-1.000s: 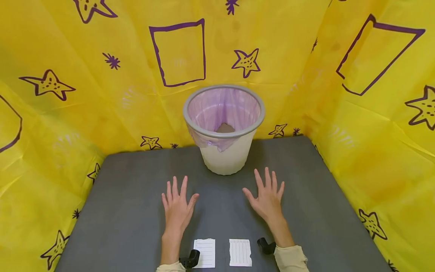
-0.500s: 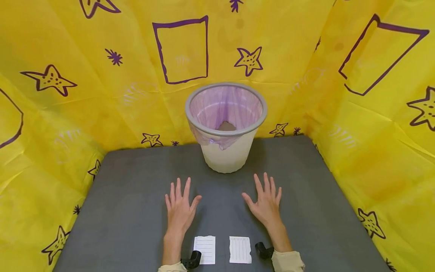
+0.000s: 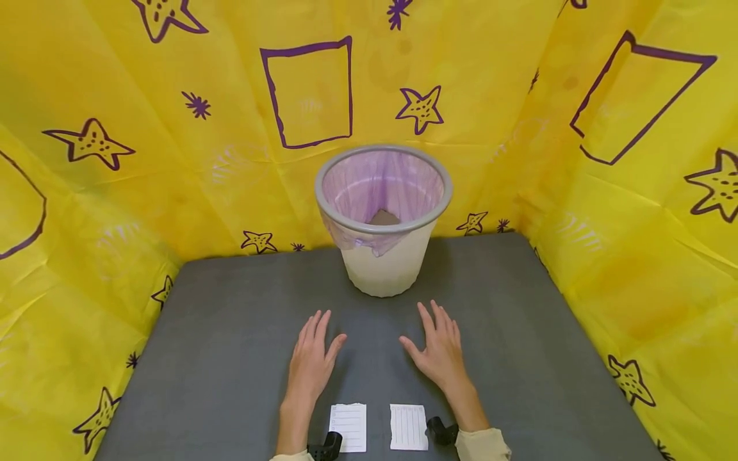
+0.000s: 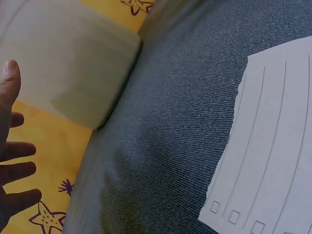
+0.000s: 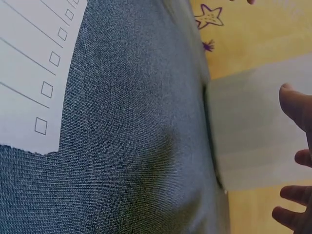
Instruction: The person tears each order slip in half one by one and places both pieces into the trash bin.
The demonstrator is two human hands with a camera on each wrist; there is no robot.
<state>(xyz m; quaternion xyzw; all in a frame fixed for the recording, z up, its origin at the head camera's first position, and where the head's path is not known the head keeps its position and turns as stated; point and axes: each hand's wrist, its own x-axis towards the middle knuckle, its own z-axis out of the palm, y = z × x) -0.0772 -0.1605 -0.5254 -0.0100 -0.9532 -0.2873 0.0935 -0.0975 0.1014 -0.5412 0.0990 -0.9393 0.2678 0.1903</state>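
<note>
Nearest me on the feed are two beige sleeve cuffs (image 3: 483, 445) at the lower edge, with a black wrist camera at each: the left camera (image 3: 327, 447) covers a corner of the left paper, and the right camera (image 3: 441, 432) sits just beside the right one. Between the forearms I have the left checklist sheet (image 3: 353, 424) and the right checklist sheet (image 3: 409, 427), lying side by side and apart on the grey cloth (image 3: 230, 339). The left sheet's ruled lines run crosswise, the right sheet's run away from the person; my wrist views show small checkboxes and a ragged edge on each.

Past the papers, the left hand (image 3: 311, 358) and the right hand (image 3: 441, 358) hang over the cloth, well apart from each other, fingers extended and thumbs spread inward. Neither holds anything.

Beyond the fingertips, clear of both hands, I see the cream wastebasket (image 3: 385, 272) standing upright, with a grey rim (image 3: 380, 228) and a translucent purple liner (image 3: 375, 176). A brownish patch (image 3: 384, 218) shows low inside; I can't tell what it is. Farthest off is the yellow sheeting (image 3: 202, 173), drawn with purple starfish and box outlines.
</note>
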